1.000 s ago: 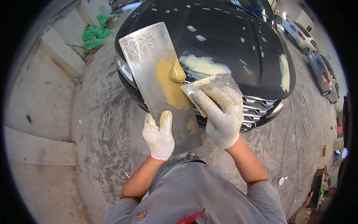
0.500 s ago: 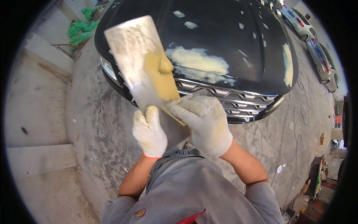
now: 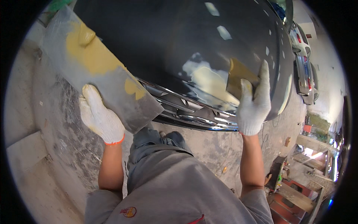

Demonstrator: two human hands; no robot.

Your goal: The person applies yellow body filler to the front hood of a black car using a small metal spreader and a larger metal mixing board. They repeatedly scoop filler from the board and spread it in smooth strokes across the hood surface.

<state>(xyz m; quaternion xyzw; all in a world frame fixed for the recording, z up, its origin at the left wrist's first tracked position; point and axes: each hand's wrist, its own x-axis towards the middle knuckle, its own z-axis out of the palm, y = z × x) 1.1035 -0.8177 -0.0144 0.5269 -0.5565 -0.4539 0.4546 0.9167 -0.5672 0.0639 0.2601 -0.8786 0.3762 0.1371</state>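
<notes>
Grey concrete floor (image 3: 203, 151), black car hood (image 3: 160, 41); white-gloved left fingers (image 3: 90, 93) grip a rectangular metal plate (image 3: 112, 87); spread right fingers (image 3: 264, 72) hold a yellowish flat spreader (image 3: 236, 76).

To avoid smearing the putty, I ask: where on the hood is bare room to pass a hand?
The black hood between the metal plate and the cream putty patch looks bare. It is crowded around the putty spreader and right hand.

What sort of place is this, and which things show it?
Probably a vehicle body-repair shop: pale patches mark a black car hood, the gloved left hand holds a plate of yellowish paste, and more cars stand beyond.
</notes>
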